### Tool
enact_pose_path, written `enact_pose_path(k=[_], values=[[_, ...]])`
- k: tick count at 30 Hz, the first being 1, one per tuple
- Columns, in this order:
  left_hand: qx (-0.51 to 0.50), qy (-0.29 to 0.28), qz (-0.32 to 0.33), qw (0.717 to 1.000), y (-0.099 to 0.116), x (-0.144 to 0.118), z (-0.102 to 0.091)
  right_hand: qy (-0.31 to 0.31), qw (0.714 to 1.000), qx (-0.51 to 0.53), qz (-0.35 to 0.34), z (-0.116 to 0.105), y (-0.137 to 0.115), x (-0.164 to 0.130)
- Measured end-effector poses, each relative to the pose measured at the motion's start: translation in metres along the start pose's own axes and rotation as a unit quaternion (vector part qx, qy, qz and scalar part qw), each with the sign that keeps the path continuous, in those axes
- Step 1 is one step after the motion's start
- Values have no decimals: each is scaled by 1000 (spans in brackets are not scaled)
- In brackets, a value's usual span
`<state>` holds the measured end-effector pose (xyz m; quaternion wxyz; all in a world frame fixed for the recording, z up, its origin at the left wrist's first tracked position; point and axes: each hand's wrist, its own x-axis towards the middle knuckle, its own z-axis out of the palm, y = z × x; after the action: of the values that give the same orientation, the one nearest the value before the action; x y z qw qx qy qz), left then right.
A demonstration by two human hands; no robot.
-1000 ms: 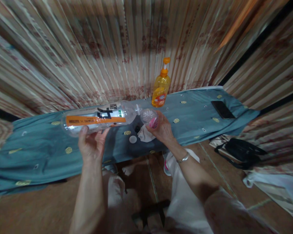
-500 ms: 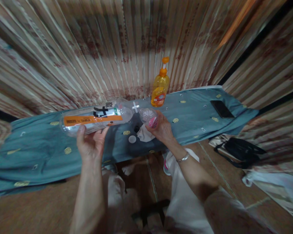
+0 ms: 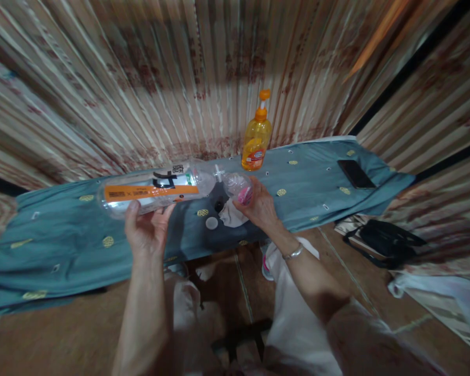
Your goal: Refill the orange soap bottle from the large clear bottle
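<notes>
My left hand point(image 3: 149, 224) grips a large clear plastic bottle point(image 3: 152, 190) from below, near its middle. The bottle lies almost level, its neck toward the right, with an orange and silver label. My right hand point(image 3: 256, 203) is closed around a small clear plastic bottle point(image 3: 237, 185) that has pink on its lower part. The mouths of the two bottles face each other closely; I cannot tell whether they touch. Below them on the cloth rest a whitish crumpled cloth point(image 3: 233, 215), a round translucent cap point(image 3: 211, 223) and a small black round thing point(image 3: 219, 206).
A pump bottle of orange liquid point(image 3: 256, 141) stands at the back of the table's teal cloth point(image 3: 78, 240). A black phone point(image 3: 355, 174) lies at the right. Pleated curtains point(image 3: 160, 78) hang behind. On the right, lower down, sits a black bag point(image 3: 387, 241).
Both hands hold nearly the same pose. The large bottle has shifted slightly to the right; otherwise little differs.
</notes>
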<state>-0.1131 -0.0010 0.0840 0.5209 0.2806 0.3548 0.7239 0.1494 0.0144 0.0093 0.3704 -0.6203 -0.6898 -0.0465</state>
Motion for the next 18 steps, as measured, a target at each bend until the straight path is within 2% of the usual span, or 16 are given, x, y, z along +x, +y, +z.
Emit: enact_pose_path(k=[6,13,18], values=[[8,-15,8,1000,0,1,-2,0,1000,-1,7,1,-1,0],[4,13,28,1000,1,-2,7,-2,1000,9,14,0,-1,0],[32,-10,32,999,3,0,-2,-9,1000,9,14,0,-2,-1]])
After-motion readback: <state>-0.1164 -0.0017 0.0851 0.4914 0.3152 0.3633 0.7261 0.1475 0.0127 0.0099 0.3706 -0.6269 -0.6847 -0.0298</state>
